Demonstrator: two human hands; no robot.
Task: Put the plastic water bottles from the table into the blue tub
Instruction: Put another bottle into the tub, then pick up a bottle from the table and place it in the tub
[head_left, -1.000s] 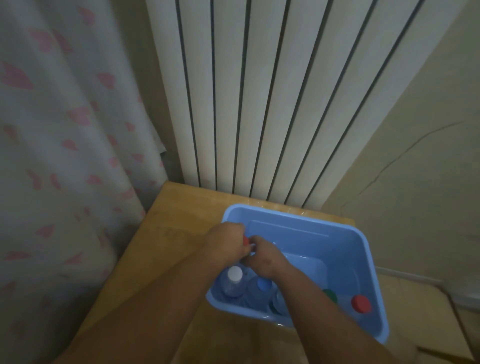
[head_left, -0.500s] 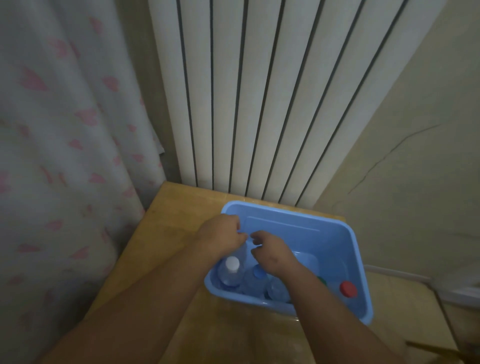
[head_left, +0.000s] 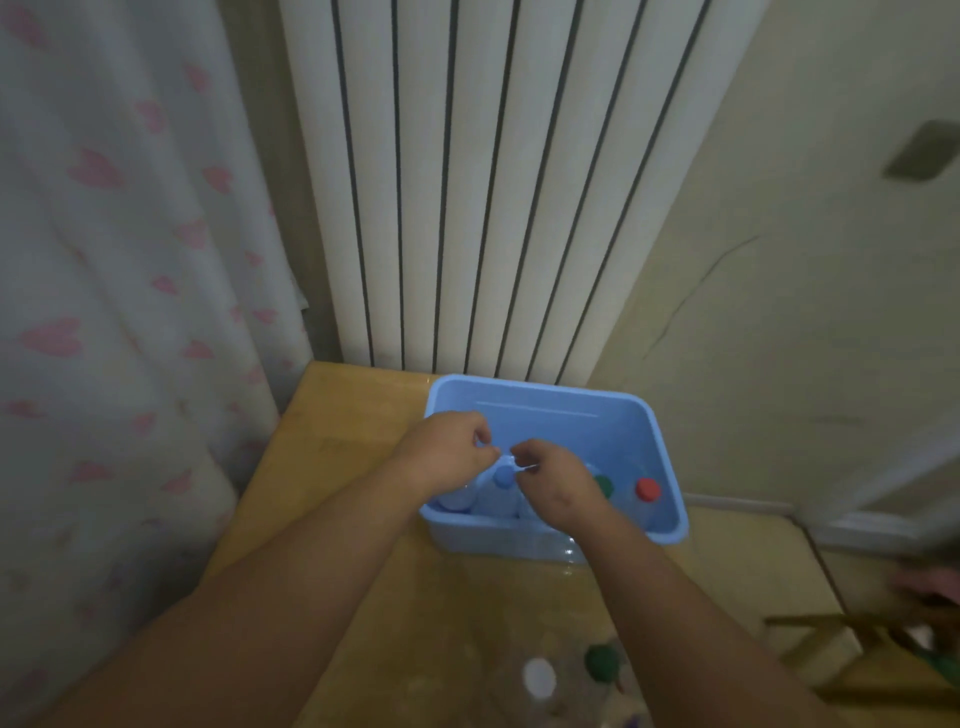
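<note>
Your left hand (head_left: 448, 453) and right hand (head_left: 557, 484) curl over the blue tub (head_left: 545, 388), half hiding capped bottles (head_left: 503, 477) inside; I cannot tell whether they pinch anything. Blurred bottles (head_left: 538, 676) sit on the wooden table (head_left: 337, 441), with a radiator (head_left: 493, 182) behind.

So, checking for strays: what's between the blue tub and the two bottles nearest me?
Nothing: in the head view, bare table runs from the blue tub to the white-capped bottle and green-capped bottle.
</note>
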